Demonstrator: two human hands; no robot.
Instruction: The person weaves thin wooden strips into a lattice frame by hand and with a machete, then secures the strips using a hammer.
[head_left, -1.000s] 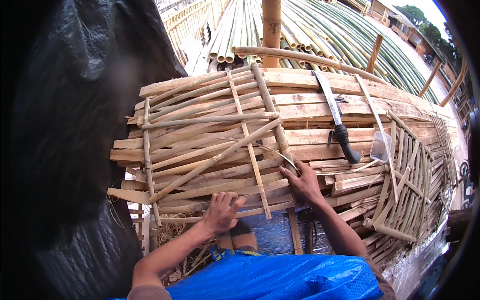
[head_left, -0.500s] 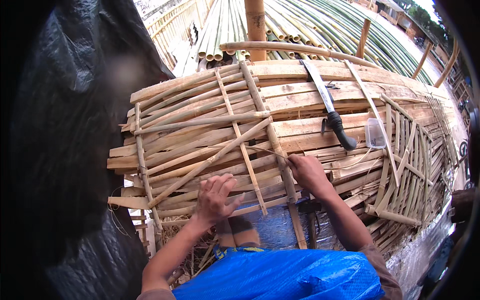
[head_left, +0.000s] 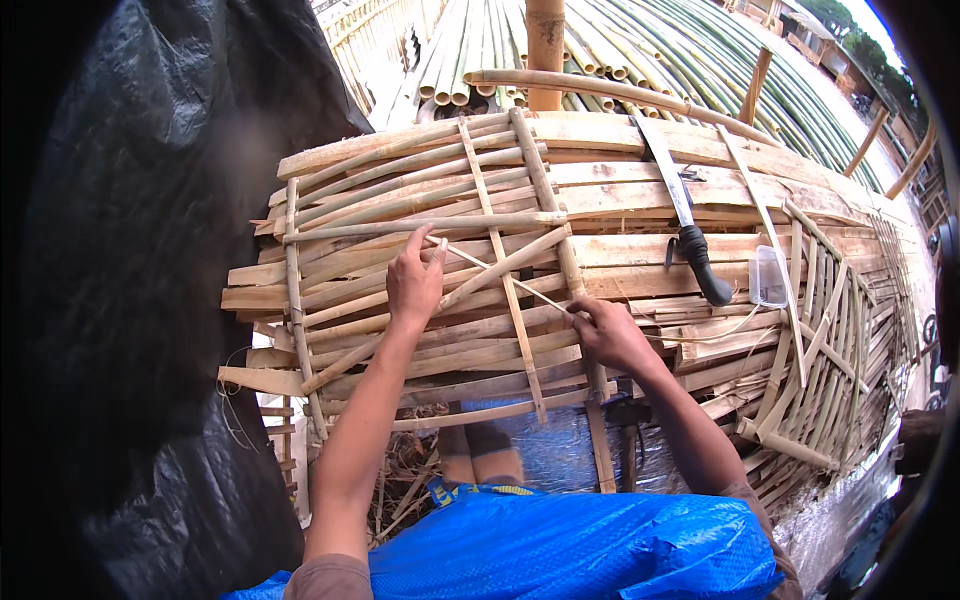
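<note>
A thin bamboo strip (head_left: 538, 292) stretches slantwise between my two hands, above a bamboo slat frame (head_left: 517, 150). My left hand (head_left: 414, 280) pinches the strip's far left end, just below a crosswise pole (head_left: 365, 230). With closed fingers, my right hand (head_left: 608, 333) grips the strip beside the frame's right upright; a thin tail of it runs on to the right past the wrist. Two diagonal poles meet that upright near the middle. A narrow slat (head_left: 508, 280) crosses beneath the strip.
Rough wooden planks (head_left: 620, 175) lie under the frame. A machete (head_left: 668, 180) with a black handle rests on them, near a clear plastic container (head_left: 768, 276). Another slat panel (head_left: 815, 330) lies at right. Black sheeting (head_left: 190, 250) hangs at left; green bamboo poles (head_left: 660, 50) are stacked behind.
My left hand has moved up and away from the frame's near part and now holds the strip's end. The strip is now drawn straight. My right hand stays near the upright.
</note>
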